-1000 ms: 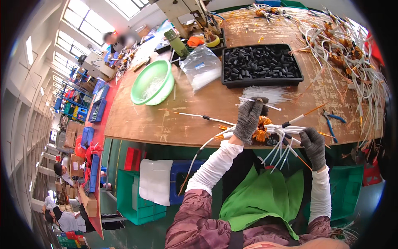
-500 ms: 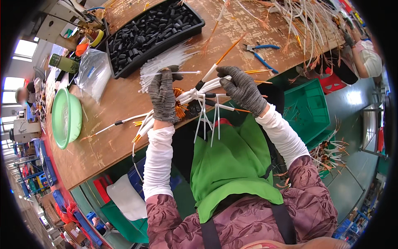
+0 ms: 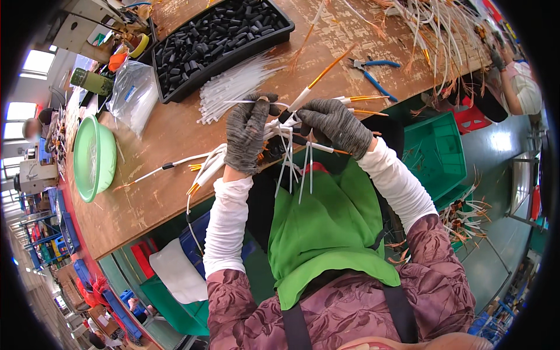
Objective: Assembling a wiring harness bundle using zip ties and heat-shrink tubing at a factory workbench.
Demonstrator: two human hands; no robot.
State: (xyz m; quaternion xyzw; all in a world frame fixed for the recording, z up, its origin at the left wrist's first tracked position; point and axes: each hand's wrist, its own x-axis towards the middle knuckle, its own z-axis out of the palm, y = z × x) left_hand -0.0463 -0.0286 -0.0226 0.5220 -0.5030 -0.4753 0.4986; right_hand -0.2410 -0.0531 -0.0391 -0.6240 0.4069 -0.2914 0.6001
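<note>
My left hand (image 3: 246,137), in a grey knit glove, pinches a white cable tie (image 3: 238,101). The tie reaches right to a thick white cable (image 3: 300,98) with a bare copper tip and a black sleeve (image 3: 284,116). That cable belongs to a wire harness (image 3: 217,156) of white cables with orange inner wires, lying at the table's near edge. Closed around its right part is my right hand (image 3: 338,125), gloved alike; its fingertips partly hide the cables by the black sleeve. Several fastened cable ties (image 3: 309,169) hang from the harness over my green apron (image 3: 326,216).
Beyond my hands lie loose cable ties (image 3: 224,93) and a black tray (image 3: 224,49) of black sleeves. Blue-handled cutters (image 3: 373,76) are at the right, stripped cables (image 3: 429,29) behind. A green basin (image 3: 93,157) stands left, a green crate (image 3: 434,153) below the table's right edge.
My left hand has moved right with the cable tie, whose end now meets the thick cable. My right hand has come slightly left and its fingers have closed by the black sleeve.
</note>
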